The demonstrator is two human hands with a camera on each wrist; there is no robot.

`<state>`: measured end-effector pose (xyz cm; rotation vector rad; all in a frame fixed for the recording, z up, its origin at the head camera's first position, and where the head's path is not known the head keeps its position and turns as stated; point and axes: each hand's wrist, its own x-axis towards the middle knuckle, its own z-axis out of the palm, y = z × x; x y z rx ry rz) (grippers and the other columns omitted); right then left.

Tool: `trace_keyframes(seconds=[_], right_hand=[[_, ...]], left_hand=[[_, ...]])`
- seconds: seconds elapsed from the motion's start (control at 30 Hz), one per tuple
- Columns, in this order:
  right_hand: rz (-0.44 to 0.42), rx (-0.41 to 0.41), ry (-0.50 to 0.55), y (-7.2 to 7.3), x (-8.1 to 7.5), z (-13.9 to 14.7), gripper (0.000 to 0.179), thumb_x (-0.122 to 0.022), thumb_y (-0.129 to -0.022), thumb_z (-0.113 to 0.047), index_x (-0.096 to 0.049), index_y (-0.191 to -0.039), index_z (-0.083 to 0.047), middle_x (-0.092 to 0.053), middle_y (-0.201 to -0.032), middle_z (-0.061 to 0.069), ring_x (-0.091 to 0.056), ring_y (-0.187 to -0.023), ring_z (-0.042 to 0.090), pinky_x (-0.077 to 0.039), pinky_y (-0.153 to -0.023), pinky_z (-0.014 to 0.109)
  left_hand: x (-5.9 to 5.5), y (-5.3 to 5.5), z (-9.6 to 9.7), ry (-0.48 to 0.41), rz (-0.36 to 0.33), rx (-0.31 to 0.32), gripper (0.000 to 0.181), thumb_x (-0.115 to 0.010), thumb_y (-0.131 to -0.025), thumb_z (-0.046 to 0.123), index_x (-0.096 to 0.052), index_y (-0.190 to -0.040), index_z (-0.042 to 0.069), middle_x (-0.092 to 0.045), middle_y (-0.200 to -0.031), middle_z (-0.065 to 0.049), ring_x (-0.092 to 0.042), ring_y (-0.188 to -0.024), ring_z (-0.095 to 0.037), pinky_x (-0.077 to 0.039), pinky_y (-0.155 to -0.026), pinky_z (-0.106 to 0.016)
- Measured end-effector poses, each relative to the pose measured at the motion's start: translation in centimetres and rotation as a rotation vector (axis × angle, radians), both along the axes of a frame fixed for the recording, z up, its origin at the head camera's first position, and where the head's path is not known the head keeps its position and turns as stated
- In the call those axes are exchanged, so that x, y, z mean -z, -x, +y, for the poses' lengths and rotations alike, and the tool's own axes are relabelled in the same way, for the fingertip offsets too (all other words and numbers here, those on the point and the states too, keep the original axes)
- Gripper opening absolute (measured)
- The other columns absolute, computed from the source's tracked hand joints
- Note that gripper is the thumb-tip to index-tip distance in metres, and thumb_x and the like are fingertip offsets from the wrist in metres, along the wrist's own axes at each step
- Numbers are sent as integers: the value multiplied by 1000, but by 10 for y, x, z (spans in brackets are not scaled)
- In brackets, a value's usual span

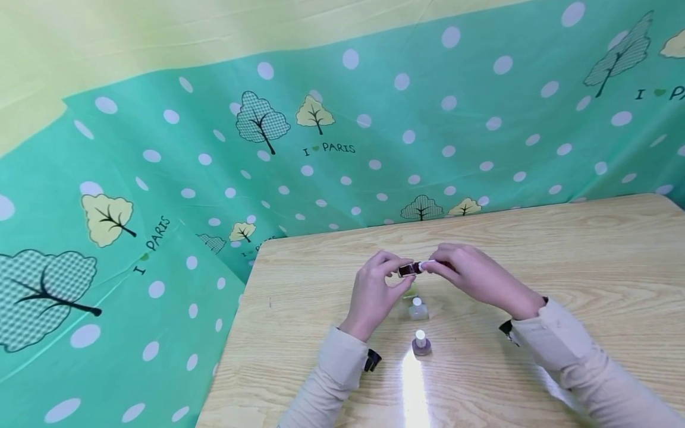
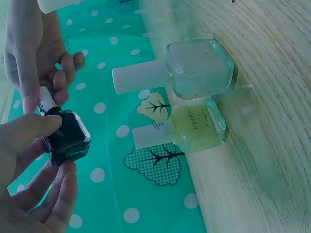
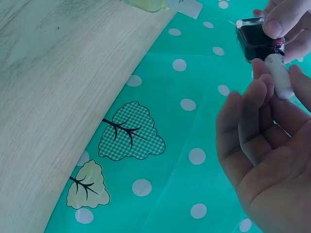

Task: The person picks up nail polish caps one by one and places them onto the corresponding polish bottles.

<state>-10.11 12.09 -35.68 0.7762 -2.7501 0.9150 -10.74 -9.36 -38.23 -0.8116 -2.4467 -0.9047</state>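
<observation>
My left hand (image 1: 371,291) grips a nail polish bottle (image 1: 407,270) of dark red polish between thumb and fingers, holding it tilted above the table. The thumb presses near the bottle's shoulder in the left wrist view. From the other side, my right hand (image 1: 476,274) pinches the bottle's white cap (image 3: 278,76). Dark polish shows around the neck, where cap and bottle meet; whether the cap is loose I cannot tell. Below the hands stand a yellow nail polish bottle (image 2: 197,127), partly hidden in the head view, and a pale, whitish one (image 2: 199,68).
Nearer me, a purple nail polish bottle (image 1: 421,346) with a white cap stands upright, roughly in line with the others. The wood-grain table (image 1: 299,333) ends at a green dotted cloth (image 1: 332,178) behind and to the left. Light glares on the tabletop near the front.
</observation>
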Motion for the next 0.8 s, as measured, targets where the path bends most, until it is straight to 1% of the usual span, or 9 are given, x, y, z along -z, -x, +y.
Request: trace_keyframes(seconds=[0.13,0.23,0.33,0.4,0.5,0.53,0.6,0.67,0.8], right_hand=[[-45,29,-8,2,2,-1,32,-52,-104,-30,-65,-77,-20,-55,-70,-10,-43,-61,7,-40,-59,26],[-74,48,-6,3,4,0,37,-48,-105,-34,-63,-74,-20,-52,-66,-9,-41,-59,9,-39,-59,27],[-80,55,1,3,6,0,38,-46,-106,-37,-65,-77,-20,-55,-68,-8,-44,-60,9,-40,-61,28],[-78,59,19,3,6,0,35,-48,-105,-39,-68,-84,-19,-59,-73,-8,-48,-64,8,-42,-63,28],[-52,53,49,3,7,1,28,-55,-101,-39,-70,-99,-15,-64,-81,-8,-55,-70,7,-47,-64,27],[-35,50,56,2,7,2,27,-58,-100,-38,-69,-105,-14,-65,-84,-8,-56,-73,6,-49,-64,27],[2,36,66,2,7,3,25,-65,-96,-32,-67,-112,-12,-66,-88,-8,-58,-76,5,-50,-64,25],[43,19,61,2,8,5,25,-70,-94,-25,-66,-115,-12,-66,-91,-8,-59,-78,5,-51,-64,24],[97,-19,40,4,9,6,22,-73,-90,-13,-68,-111,-14,-67,-95,-8,-60,-79,4,-52,-64,24]], left_hand=[[1,-1,1,12,6,-3,24,-81,-84,21,-76,-107,15,-68,-97,3,-63,-85,-10,-49,-69,-17],[2,-1,2,15,1,-6,25,-81,-83,21,-76,-107,16,-68,-98,3,-65,-86,-12,-50,-71,-17],[3,0,2,13,-5,-8,25,-81,-83,21,-76,-107,16,-68,-97,4,-66,-87,-13,-51,-72,-19],[5,1,1,11,-9,-15,25,-81,-83,21,-76,-107,16,-69,-97,4,-66,-86,-12,-52,-72,-19],[7,3,0,11,-21,-36,25,-82,-83,21,-76,-107,17,-68,-97,5,-65,-85,-11,-51,-73,-18],[7,4,-1,10,-28,-44,25,-82,-82,21,-77,-107,17,-68,-97,5,-65,-85,-11,-51,-73,-18],[8,5,-2,8,-42,-55,26,-82,-82,22,-76,-107,17,-68,-97,5,-64,-84,-12,-51,-73,-18],[8,5,-3,5,-55,-60,26,-82,-82,22,-76,-107,17,-68,-98,5,-65,-84,-14,-50,-71,-18],[8,6,-3,10,-65,-65,27,-82,-82,23,-76,-107,18,-68,-98,5,-65,-83,-14,-48,-69,-16]])
